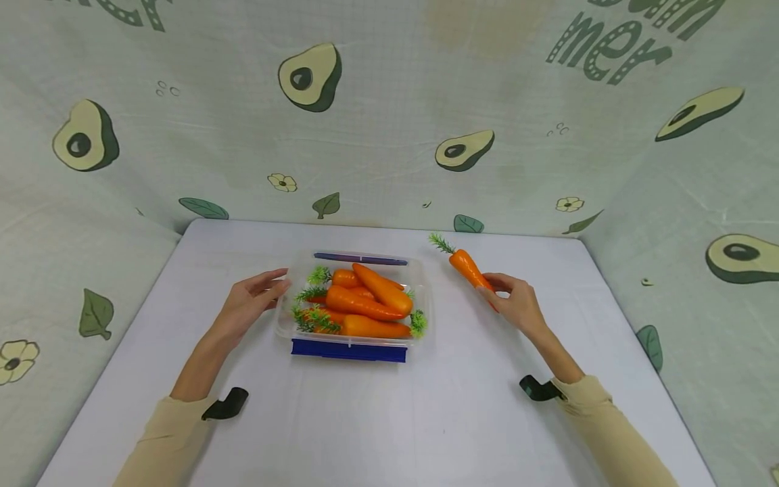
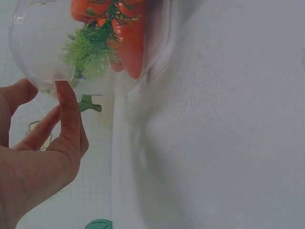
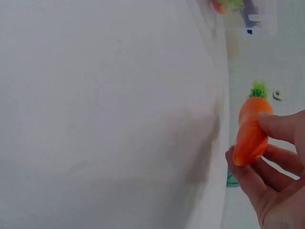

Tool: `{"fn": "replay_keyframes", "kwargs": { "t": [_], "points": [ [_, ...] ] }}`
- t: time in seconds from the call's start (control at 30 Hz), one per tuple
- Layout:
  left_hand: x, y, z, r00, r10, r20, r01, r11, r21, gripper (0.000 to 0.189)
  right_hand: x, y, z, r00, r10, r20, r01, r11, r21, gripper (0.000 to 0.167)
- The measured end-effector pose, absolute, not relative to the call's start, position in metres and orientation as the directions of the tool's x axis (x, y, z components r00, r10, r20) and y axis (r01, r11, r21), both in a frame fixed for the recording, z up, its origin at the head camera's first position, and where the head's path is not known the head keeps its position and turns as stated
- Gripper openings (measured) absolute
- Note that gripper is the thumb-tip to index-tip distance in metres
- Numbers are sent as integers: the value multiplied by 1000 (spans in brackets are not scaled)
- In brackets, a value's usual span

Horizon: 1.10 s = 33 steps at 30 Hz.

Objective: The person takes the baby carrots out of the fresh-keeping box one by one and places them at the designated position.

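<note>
My right hand (image 1: 514, 301) pinches an orange toy-like carrot (image 1: 467, 266) with a frilly green top, to the right of the box. In the right wrist view, thumb and fingers hold this carrot (image 3: 253, 129) near its lower end, with the top pointing away. At the table's middle stands a clear plastic container (image 1: 282, 327) with blue clips, holding several carrots (image 1: 365, 303) with green tops. My left hand (image 1: 249, 303) is at its left side. In the left wrist view, the thumb and index finger grip the edge of the container (image 2: 28, 43).
A blue clip (image 1: 349, 350) sticks out from the container's front side, and another clip (image 1: 361, 259) lies along its back. The white table (image 1: 365, 426) meets a patterned cloth (image 1: 389, 135) printed with avocados and leaves at the back and sides.
</note>
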State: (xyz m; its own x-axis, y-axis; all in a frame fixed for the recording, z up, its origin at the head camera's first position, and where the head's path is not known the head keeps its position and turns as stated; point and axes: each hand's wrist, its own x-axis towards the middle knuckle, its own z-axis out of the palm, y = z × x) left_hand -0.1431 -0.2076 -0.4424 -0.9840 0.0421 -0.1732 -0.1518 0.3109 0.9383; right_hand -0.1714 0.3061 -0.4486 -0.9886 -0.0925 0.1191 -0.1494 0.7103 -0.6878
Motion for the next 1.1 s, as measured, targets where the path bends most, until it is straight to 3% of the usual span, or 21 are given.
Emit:
{"fn": "replay_keyframes", "kwargs": {
  "t": [0.47, 1.1],
  "points": [
    [-146, -206, -442, -984, 63, -168, -145, 267, 953, 66, -166, 316, -464, -994, -73, 76, -105, 717, -689, 43],
    [-145, -209, -444, -983, 67, -169, -147, 251, 957, 66, -171, 311, -455, -989, -151, -1, -109, 720, -685, 45]
  ]
}}
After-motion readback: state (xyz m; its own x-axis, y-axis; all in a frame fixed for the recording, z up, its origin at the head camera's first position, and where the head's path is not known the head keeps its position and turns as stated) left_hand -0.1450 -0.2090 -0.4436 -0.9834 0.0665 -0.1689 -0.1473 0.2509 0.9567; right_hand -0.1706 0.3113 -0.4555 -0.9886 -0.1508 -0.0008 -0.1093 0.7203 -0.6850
